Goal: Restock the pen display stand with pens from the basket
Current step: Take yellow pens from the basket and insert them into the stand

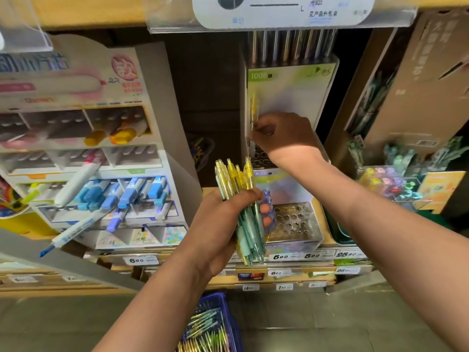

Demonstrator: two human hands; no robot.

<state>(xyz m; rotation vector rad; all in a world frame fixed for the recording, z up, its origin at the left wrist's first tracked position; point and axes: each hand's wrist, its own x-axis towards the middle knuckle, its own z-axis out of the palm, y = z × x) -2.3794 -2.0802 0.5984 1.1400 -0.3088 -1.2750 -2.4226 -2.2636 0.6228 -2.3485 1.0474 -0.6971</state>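
My left hand (223,224) grips a bundle of yellow and green pens (241,207) upright in front of the shelf. My right hand (284,135) pinches a single yellow pen (253,107) at the left edge of the tiered pen display stand (291,92). The pen's lower end sits at the stand's middle perforated tray (261,157). The lower tray of holes (294,219) shows behind the bundle. On the floor below, a blue basket (223,301) holds several more pens (205,331).
A marker display (83,153) with blue, yellow and white markers stands to the left. Cardboard boxes (418,80) and a clear bin of small coloured items (388,184) lie to the right. Price labels (279,256) line the shelf edge. A clear sign holder (279,13) hangs overhead.
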